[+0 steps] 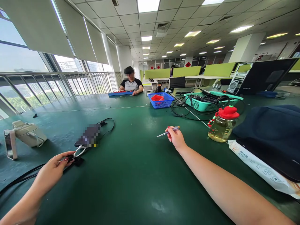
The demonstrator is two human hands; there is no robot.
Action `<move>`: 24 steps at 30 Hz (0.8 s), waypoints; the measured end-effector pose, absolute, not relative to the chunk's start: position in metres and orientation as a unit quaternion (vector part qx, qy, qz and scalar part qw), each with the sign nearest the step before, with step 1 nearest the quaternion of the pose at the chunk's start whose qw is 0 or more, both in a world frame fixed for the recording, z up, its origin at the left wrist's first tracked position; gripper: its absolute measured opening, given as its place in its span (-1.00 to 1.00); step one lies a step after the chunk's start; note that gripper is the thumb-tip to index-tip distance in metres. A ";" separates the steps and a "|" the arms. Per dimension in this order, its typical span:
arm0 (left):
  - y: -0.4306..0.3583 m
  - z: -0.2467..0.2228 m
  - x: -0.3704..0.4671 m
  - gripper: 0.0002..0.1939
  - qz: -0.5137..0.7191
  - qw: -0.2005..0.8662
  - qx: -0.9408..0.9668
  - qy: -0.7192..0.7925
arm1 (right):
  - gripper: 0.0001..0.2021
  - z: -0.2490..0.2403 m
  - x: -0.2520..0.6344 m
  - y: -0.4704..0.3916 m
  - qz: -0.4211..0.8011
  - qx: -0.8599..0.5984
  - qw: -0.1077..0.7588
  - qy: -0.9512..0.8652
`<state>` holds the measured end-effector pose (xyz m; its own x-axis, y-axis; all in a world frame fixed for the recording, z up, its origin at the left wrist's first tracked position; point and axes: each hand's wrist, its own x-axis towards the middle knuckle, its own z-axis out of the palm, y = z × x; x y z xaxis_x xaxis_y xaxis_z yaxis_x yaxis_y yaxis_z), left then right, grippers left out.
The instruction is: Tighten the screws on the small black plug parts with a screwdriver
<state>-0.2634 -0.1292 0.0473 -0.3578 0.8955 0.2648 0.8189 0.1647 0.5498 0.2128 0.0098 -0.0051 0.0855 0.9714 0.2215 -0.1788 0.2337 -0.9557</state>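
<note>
My left hand (52, 170) pinches black cabling (77, 161) beside the dark device (89, 135), where tugging could drag it; my right hand (176, 139) grips a pen-like tool (161, 135).

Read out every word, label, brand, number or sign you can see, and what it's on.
Nothing reads clearly.
White packet: printed characters, too small and blurred.
Red diamond sign, far back: too small.
Dark device near the left hand: blurred out.

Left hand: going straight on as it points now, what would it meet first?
The left hand would probably meet the white cable first, then the dark device; exact depth is unclear.
</note>
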 end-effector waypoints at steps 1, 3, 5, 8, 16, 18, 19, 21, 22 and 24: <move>-0.130 0.048 -0.263 -0.44 0.338 0.115 0.543 0.760 | -0.52 -0.005 0.213 0.009 0.468 -0.407 0.613 -0.490; -0.132 0.048 -0.262 -0.30 0.364 0.202 0.512 0.751 | -0.53 -0.005 0.213 0.009 0.468 -0.409 0.608 -0.494; -0.132 0.049 -0.262 -0.23 0.360 0.210 0.508 0.754 | -0.53 -0.005 0.213 0.009 0.467 -0.410 0.607 -0.496; -0.131 0.053 -0.259 -0.33 0.306 0.164 0.512 0.786 | -0.52 -0.005 0.213 0.009 0.467 -0.408 0.607 -0.496; -0.132 0.065 -0.231 -0.42 0.120 -0.010 0.480 0.869 | -0.52 -0.005 0.213 0.009 0.466 -0.406 0.607 -0.500; -0.133 0.064 -0.229 -0.38 0.104 -0.010 0.471 0.876 | -0.52 -0.005 0.213 0.009 0.465 -0.406 0.606 -0.501; -0.133 0.062 -0.229 -0.37 0.098 -0.010 0.466 0.879 | -0.52 -0.005 0.213 0.009 0.465 -0.407 0.606 -0.501; -0.133 0.060 -0.230 -0.36 0.091 -0.008 0.459 0.884 | -0.52 -0.005 0.212 0.009 0.465 -0.406 0.606 -0.501; -0.133 0.058 -0.230 -0.37 0.092 -0.007 0.458 0.884 | -0.52 -0.005 0.212 0.009 0.466 -0.406 0.605 -0.502; -0.132 0.056 -0.231 -0.38 0.093 -0.011 0.461 0.882 | -0.52 -0.005 0.212 0.010 0.467 -0.405 0.604 -0.503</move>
<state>-0.2308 -0.1317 0.0564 -0.5740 0.8122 0.1042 0.8161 0.5571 0.1535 0.2124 0.0096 -0.0053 0.0560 0.9717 0.2294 -0.1569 0.2355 -0.9591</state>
